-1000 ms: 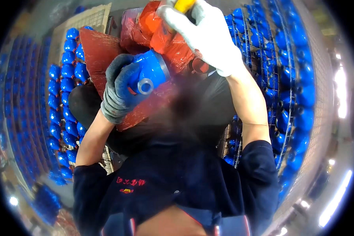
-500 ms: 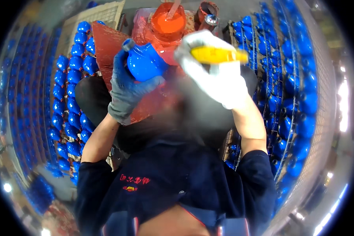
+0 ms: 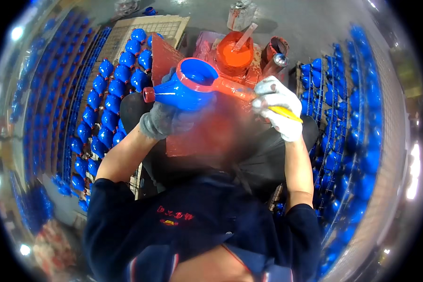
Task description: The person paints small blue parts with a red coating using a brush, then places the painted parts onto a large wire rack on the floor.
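Observation:
My left hand, in a grey glove, holds up a glossy blue hollow casting from below. Its round mouth faces up with a red-painted rim, and its narrow neck, red at the tip, points left. In a white glove, my right hand is closed round a paintbrush with a yellow handle. The brush's red-coated front end meets the right side of the casting's rim. Just beyond stands a pot of orange-red paint with a flat stick leaning in it.
Racks of blue castings stand at my left, and more wire racks at my right. A red-smeared board lies across my lap. Beside the paint pot are a dark red-stained can, a metal-topped can and a farther tin.
The casting has been turned so its open mouth faces up. My right hand has lowered, and the brush now touches the rim. The whole view has shifted, showing more floor beyond.

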{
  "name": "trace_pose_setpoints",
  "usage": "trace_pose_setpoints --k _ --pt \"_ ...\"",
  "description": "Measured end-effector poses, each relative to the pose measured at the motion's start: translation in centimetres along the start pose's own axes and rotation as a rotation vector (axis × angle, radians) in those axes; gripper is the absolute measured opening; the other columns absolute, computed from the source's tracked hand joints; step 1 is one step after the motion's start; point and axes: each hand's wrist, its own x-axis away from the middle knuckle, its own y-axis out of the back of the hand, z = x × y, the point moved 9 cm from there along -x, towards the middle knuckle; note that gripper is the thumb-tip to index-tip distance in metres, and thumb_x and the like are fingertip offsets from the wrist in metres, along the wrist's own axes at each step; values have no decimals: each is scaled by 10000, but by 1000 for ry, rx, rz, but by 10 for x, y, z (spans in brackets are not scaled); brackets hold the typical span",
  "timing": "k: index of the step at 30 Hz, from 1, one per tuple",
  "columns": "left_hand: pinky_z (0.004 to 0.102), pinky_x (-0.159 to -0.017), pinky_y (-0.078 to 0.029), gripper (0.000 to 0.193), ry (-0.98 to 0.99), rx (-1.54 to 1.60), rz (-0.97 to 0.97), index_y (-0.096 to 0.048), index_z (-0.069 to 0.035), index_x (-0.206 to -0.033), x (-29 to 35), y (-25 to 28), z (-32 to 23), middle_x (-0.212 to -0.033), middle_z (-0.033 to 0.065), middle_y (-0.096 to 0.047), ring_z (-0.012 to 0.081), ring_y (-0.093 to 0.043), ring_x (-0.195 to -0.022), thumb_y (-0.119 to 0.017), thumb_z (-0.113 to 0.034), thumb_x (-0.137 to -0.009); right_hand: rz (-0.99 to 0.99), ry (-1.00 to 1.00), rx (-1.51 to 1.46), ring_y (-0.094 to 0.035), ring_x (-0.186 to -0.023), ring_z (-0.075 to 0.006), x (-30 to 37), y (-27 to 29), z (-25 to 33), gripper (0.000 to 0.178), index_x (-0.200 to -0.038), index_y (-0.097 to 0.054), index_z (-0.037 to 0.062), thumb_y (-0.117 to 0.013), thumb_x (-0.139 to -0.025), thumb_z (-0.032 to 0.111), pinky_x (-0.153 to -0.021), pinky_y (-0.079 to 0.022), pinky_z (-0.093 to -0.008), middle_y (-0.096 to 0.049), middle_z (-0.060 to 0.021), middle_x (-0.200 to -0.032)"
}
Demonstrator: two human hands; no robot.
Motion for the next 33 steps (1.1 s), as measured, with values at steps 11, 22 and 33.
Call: trace_pose_setpoints --k 11,22,33 --pt "330 -842 -603 753 -264 -1055 -640 -469 -97 -1474 10 -9 -40 -1352 123 -607 236 -646 -1148 -719 -526 -908 -635 -156 -355 -655 -723 -185 -8 56 5 122 -1075 -692 81 -670 -981 154 -636 -552 -325 -700 -116 -915" --pt "423 -874 -579 890 -248 -2419 -462 -533 -94 -1351 -17 -67 10 -1257 134 -604 342 -667 -1088 -954 -385 -624 260 -539 538 -589 -612 -247 -74 4 -29 467 -860 -649 3 -559 -1028 429 -623 -459 -396 -621 -119 -675" --pt "428 -1050 -512 810 -267 -539 -638 -466 -24 -1480 19 13 7 -1396 191 -587 304 -614 -1236 -665 -579 -925 -117 -329 329 -675 -802 -150 -19 14 -10 201 -1069 -677 37 -653 -1000 224 -744 -530 -265 -702 -76 -892"
